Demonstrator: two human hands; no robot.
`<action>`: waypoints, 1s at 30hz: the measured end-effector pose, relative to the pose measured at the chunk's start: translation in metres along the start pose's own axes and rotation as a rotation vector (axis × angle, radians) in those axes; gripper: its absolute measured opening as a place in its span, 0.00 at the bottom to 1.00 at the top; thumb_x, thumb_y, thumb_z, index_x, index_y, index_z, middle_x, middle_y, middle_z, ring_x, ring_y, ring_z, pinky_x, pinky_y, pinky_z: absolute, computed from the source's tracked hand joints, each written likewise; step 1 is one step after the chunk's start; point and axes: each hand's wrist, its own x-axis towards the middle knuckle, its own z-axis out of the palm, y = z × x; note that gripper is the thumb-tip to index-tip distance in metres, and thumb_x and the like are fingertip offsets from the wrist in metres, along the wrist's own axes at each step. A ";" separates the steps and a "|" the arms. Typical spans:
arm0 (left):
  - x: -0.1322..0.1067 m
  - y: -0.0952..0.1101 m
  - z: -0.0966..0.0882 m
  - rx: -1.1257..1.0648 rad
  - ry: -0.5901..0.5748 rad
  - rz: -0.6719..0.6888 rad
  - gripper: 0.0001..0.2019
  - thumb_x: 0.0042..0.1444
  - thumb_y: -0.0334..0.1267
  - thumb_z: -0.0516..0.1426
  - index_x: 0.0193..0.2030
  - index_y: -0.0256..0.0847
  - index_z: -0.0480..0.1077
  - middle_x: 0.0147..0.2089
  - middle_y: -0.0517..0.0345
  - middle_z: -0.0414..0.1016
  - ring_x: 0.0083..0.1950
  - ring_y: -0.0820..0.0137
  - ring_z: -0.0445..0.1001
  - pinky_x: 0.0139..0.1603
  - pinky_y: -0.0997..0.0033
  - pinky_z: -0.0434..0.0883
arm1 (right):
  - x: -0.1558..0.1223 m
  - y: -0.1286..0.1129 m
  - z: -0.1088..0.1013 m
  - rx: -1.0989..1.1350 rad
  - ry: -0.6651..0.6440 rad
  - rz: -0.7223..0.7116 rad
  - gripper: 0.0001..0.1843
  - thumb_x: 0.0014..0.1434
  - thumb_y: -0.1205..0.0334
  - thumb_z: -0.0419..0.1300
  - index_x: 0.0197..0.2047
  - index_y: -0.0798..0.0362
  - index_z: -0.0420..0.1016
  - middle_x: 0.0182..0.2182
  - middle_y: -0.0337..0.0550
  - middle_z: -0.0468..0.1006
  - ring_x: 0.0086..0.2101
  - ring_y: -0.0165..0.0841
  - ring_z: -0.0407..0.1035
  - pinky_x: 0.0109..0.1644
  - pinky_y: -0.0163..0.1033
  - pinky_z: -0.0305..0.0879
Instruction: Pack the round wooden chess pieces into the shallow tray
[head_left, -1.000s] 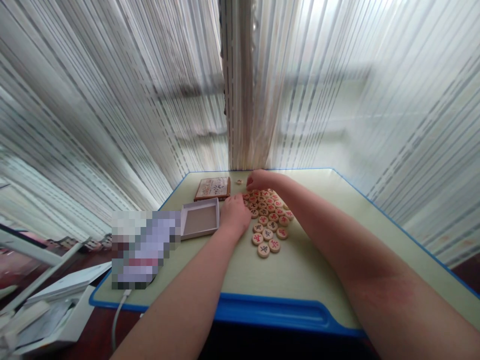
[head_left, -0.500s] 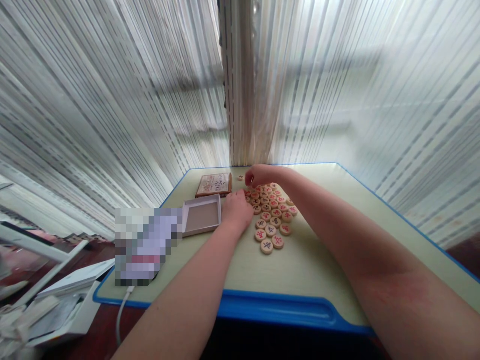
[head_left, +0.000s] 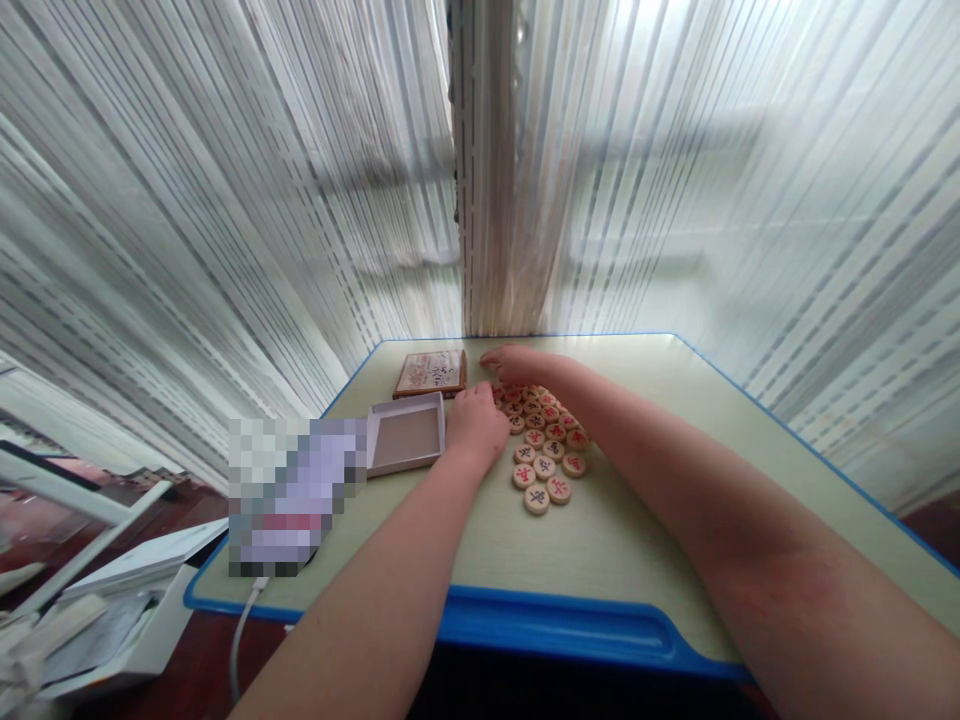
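Observation:
Round wooden Chinese chess pieces (head_left: 544, 466) with red and black characters lie face up in a tight cluster mid-table. My left hand (head_left: 477, 422) rests at the cluster's left edge, fingers loosely bent and apart from a grip, beside the nearest pieces; its fingertips are partly hidden. Across the far end of the cluster reaches my right hand (head_left: 508, 364), palm down, its fingers stretched leftward and low over the tabletop. Those fingers cover the spot of a single far piece, and the hand and forearm hide part of the cluster.
An open shallow box tray (head_left: 406, 462) stands left of my left hand. Behind it lies a printed brown box lid (head_left: 431, 372). A blurred-out device with a white cable (head_left: 238, 640) occupies the table's left side. Blue edging (head_left: 555, 618) borders the table; curtains (head_left: 495, 200) hang behind.
My right hand has stretched its fingers out to the left, over the lone far piece, which is now hidden. My left hand stays at the cluster's edge. The view has shifted slightly.

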 end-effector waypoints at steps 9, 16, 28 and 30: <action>-0.002 0.002 0.000 0.038 0.004 0.014 0.19 0.53 0.29 0.48 0.52 0.33 0.67 0.51 0.41 0.73 0.54 0.57 0.69 0.54 0.60 0.65 | -0.007 -0.004 -0.018 0.236 -0.001 0.101 0.22 0.53 0.73 0.51 0.46 0.51 0.80 0.39 0.38 0.82 0.41 0.31 0.73 0.44 0.28 0.66; 0.001 0.000 0.004 -0.011 0.038 0.073 0.21 0.63 0.39 0.41 0.55 0.36 0.66 0.53 0.44 0.73 0.56 0.60 0.68 0.58 0.61 0.62 | -0.016 -0.002 -0.028 0.229 -0.074 0.117 0.24 0.51 0.75 0.52 0.47 0.50 0.79 0.42 0.39 0.81 0.41 0.32 0.73 0.44 0.29 0.65; 0.005 -0.008 0.016 -0.025 -0.008 0.191 0.26 0.65 0.47 0.37 0.57 0.36 0.65 0.64 0.45 0.62 0.64 0.62 0.60 0.64 0.59 0.55 | -0.084 -0.012 -0.087 0.219 0.019 0.160 0.21 0.52 0.74 0.53 0.45 0.51 0.80 0.41 0.40 0.81 0.39 0.33 0.73 0.45 0.34 0.65; 0.005 -0.008 0.015 -0.041 -0.010 0.172 0.26 0.64 0.48 0.38 0.57 0.37 0.65 0.65 0.46 0.62 0.64 0.61 0.60 0.64 0.58 0.55 | -0.104 -0.015 -0.082 0.160 0.036 0.217 0.19 0.52 0.73 0.54 0.43 0.51 0.80 0.39 0.41 0.81 0.37 0.33 0.73 0.45 0.35 0.66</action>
